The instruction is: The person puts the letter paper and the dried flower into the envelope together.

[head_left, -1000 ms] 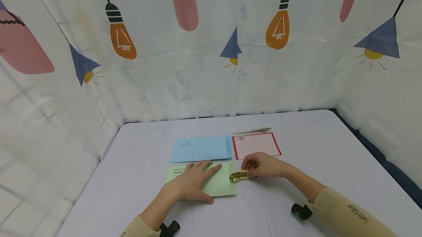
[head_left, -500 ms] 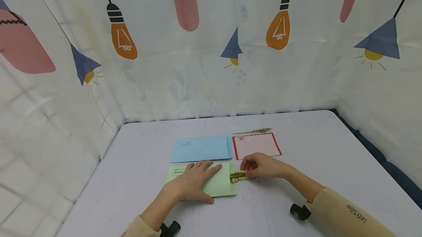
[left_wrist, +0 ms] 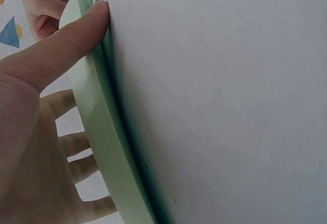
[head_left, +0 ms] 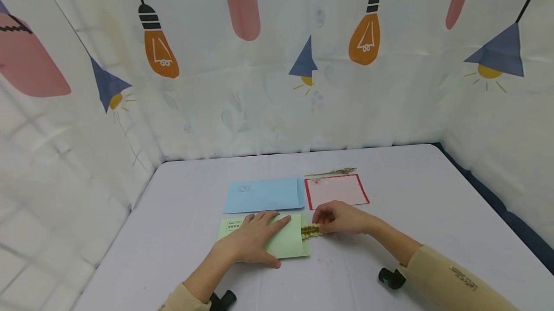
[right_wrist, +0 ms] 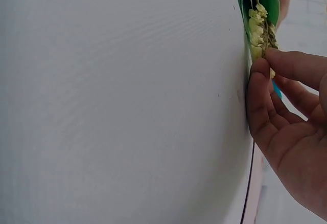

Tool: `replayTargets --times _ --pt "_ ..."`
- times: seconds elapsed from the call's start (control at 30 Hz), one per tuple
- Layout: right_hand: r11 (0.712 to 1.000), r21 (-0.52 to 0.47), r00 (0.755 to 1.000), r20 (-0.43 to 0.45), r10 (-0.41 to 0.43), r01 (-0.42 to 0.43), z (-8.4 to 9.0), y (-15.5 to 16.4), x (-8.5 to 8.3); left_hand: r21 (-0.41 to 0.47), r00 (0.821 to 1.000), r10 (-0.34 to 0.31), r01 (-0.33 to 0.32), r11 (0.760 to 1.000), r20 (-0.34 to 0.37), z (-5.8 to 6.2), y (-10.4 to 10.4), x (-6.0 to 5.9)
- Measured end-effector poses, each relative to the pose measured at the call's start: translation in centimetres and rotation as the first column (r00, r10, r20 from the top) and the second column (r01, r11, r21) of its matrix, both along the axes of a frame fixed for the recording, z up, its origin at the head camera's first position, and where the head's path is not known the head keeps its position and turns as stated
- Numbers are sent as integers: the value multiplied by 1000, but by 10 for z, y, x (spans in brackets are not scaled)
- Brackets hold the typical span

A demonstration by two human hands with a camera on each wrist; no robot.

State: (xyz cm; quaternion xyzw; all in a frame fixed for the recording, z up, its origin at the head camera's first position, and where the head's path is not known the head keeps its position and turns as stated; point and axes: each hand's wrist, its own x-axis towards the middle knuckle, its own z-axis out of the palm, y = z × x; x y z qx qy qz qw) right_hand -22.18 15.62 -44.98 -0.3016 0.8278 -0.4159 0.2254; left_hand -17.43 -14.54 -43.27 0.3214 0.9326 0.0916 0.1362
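A green envelope [head_left: 283, 243] lies on the table under my left hand [head_left: 253, 239], its fingers spread over the paper. In the left wrist view the thumb [left_wrist: 84, 32] lies along the edge of the envelope [left_wrist: 99, 106]. My right hand [head_left: 344, 217] pinches a sprig of small dried yellow flowers [head_left: 310, 230] between thumb and fingertips. The right wrist view shows the stems of the dried flower sprig [right_wrist: 259, 29] running into the gaping mouth of the envelope [right_wrist: 271, 4]; the inner end is hidden.
Behind the green envelope lies a blue envelope [head_left: 264, 195]. To its right is a pink card with a red border [head_left: 337, 190], with a thin dried sprig [head_left: 342, 171] just beyond it. A white cloth covers the table [head_left: 195, 186].
My right hand has moved slightly left with the dried flower sprig, and less of the sprig shows outside the envelope. The left hand has stayed in place.
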Motion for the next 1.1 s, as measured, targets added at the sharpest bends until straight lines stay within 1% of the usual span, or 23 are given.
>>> replayTargets --times 0.27,0.5,0.63,0.8,1.1 --pt "1000 -21 1000 0 -7 7 2 -11 2 7 1000 3 -3 1000 3 1 0 1" --pt "1000 1 1000 10 -19 19 2 -21 2 4 1000 1 -1 1000 4 2 0 1" --pt "1000 -2 999 31 -19 19 1 -24 1 8 1000 3 -3 1000 7 2 0 1" --pt "999 -48 997 79 -19 22 -4 -26 -1 -1 1000 3 -3 1000 9 3 1 1" --pt "991 -95 987 142 -76 90 -2 -33 2 -10 1000 3 -3 1000 -4 0 1 0"
